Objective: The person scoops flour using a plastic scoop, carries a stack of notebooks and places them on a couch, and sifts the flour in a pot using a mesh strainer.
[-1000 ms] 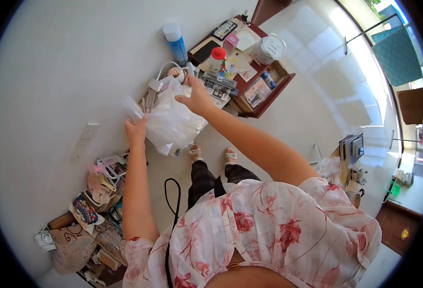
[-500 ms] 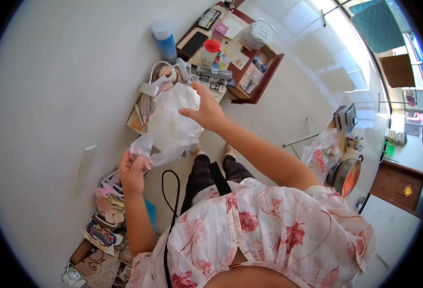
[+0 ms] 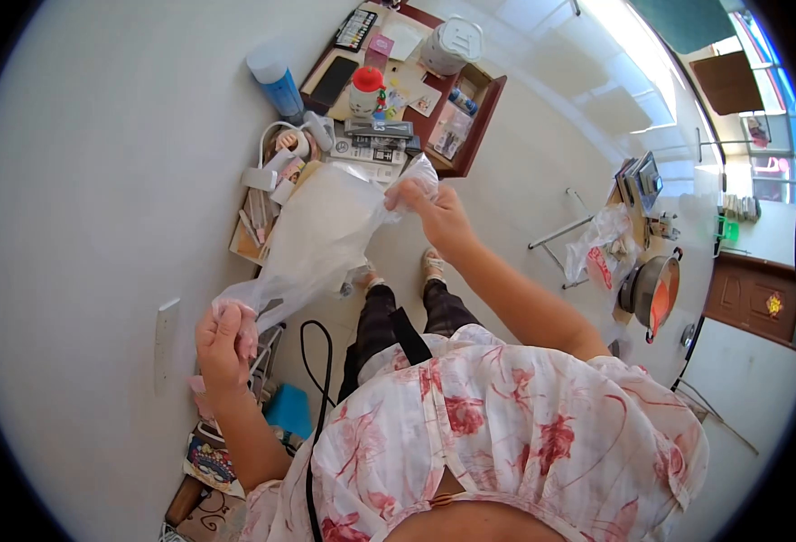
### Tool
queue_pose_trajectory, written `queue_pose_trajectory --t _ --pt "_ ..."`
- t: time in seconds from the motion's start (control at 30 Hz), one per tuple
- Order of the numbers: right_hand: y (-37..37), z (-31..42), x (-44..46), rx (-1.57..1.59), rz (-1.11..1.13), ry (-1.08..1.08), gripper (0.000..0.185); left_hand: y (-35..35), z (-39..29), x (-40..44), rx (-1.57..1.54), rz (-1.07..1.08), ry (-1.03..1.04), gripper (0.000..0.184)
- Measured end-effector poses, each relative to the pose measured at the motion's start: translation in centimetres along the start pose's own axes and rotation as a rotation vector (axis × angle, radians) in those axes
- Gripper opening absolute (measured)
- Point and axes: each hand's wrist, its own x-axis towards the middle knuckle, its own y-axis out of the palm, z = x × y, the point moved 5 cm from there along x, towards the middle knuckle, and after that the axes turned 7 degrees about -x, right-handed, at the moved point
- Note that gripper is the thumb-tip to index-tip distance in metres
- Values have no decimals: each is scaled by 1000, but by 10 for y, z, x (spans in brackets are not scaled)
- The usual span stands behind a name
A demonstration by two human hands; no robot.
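Since the earlier frame, brought the right hand [image 3: 436, 215] from spread fingers beside the white translucent plastic bag [image 3: 321, 221] to a closed grip on its gathered upper corner; curled the left hand [image 3: 223, 350] more tightly round the opposite, lower end. Now holding the bag stretched slantwise between both hands, pulled thin and twisted near the left and bunched into a small tuft above the right. Narrow grip at each end, closed on plastic. Held in front of the body, beside the shallow tan box [image 3: 244, 242] of slender pen-like items and partly across the things near it; impossible to tell whether touching the box.

Beyond, on the dark red wooden counter [image 3: 421, 13]: a black phone [image 3: 334, 81], a white bottle with a red lid [image 3: 365, 96], a pink box [image 3: 379, 51] and a white lidded canister [image 3: 452, 45]. Near the wall, standing beside the phone, a blue spray can with a white cap [image 3: 277, 87]. Pulled open at the counter's side, a dark red drawer [image 3: 482, 126] with small packets inside.
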Motion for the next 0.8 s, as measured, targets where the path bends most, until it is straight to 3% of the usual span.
queue_pose_trajectory --t 0.2,0.27,0.33,0.4,0.47,0.5,0.57,0.6,0.67,0.8 --pt "-31 45 -14 198 -52 -124 16 41 -45 -16 71 123 360 28" --pt "-58 58 -23 321 -162 -81 13 60 -58 -23 303 88 567 32" --pt "-91 70 -43 375 -247 -63 13 79 -70 -27 296 165 741 34" --pt "-129 86 -72 385 -333 -121 14 101 -83 -29 44 244 657 34" --pt "-168 92 -104 408 -377 -177 15 130 -95 -39 -108 68 546 35" --pt "-188 91 -119 404 -408 -172 16 144 -96 -38 -108 110 538 35" --pt "-223 94 -155 346 -465 -131 19 185 -96 -35 -115 421 556 34" --pt "-240 95 -176 354 -488 -146 19 210 -91 -36 -110 449 555 34" --pt "-273 95 -217 343 -519 -154 19 276 -73 -45 -270 843 401 34" --pt "-355 99 -305 409 -540 -177 18 369 -35 -72 -280 939 285 45"
